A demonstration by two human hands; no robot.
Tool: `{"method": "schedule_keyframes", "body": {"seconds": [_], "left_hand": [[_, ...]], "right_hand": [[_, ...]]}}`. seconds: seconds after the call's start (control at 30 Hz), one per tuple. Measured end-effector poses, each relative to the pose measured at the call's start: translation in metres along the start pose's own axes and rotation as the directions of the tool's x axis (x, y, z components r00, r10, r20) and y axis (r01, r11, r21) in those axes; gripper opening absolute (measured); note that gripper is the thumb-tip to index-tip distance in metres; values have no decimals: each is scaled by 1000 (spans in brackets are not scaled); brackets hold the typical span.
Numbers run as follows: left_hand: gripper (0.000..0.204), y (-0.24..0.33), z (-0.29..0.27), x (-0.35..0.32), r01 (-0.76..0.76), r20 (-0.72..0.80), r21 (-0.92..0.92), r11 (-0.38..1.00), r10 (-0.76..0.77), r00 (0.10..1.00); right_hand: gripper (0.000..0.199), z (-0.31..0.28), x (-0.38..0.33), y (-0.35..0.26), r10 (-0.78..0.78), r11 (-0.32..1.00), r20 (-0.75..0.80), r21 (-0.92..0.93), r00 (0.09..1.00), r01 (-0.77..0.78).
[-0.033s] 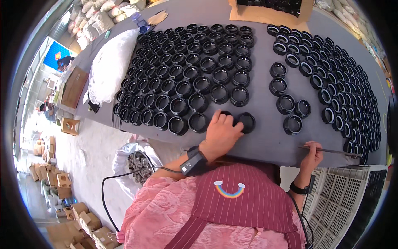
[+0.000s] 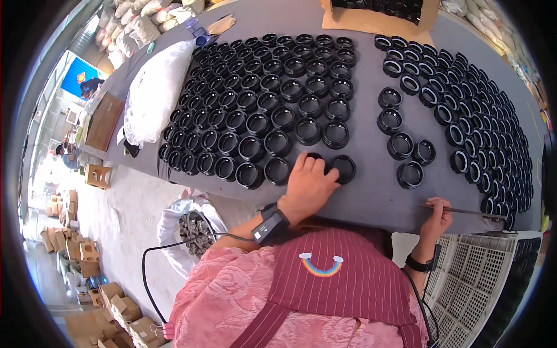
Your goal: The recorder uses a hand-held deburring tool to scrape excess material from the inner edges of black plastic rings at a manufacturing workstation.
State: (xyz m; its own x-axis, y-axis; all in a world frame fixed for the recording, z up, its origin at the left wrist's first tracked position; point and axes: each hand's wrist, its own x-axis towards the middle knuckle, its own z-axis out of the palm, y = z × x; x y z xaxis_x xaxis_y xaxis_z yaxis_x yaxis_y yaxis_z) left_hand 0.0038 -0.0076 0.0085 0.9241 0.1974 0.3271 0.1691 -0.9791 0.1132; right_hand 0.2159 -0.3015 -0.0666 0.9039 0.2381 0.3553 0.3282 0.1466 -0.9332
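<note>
Bent fingers of my left hand (image 2: pixel 307 188) close over a black ring (image 2: pixel 314 155) at the near side of the grey table, hiding most of it. Touching or almost touching my left thumb is another black ring (image 2: pixel 353 170). My right hand (image 2: pixel 438 219), at the table's near edge, pinches a thin, dark, stick-like tool (image 2: pixel 470 212) that points right toward the ringed parts there. Between my hands and farther back stand several loose black rings (image 2: pixel 411 186). To the left, rows of open black rings (image 2: pixel 249 181) fill the table.
Black rings with pale inner rims (image 2: pixel 461 161) crowd the table's right side. A white plastic bag (image 2: pixel 154 95) lies at the left, and an open cardboard box (image 2: pixel 377 24) stands at the back. Below are a white sack of metal parts (image 2: pixel 168 229) and plastic crates (image 2: pixel 473 284).
My left hand and the ring by its thumb have shifted very slightly left. My right hand and its tool look unmoved.
</note>
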Motion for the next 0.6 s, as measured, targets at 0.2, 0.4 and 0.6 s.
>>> {"method": "schedule_keyframes", "body": {"seconds": [0.2, 0.4, 0.6], "left_hand": [[24, -16, 1, 0, 60, -49, 36, 998, -58, 997], [31, -20, 3, -1, 94, -57, 4, 996, -93, 994], [60, -20, -1, -8, 140, -169, -44, 989, -145, 975]], "right_hand": [[16, 2, -1, -1, 46, 999, -39, -18, 998, -47], [14, 2, 1, 2, 8, 1000, -9, 0, 1000, -8], [15, 1, 1, -1, 48, 998, -46, -48, 998, -51]]}}
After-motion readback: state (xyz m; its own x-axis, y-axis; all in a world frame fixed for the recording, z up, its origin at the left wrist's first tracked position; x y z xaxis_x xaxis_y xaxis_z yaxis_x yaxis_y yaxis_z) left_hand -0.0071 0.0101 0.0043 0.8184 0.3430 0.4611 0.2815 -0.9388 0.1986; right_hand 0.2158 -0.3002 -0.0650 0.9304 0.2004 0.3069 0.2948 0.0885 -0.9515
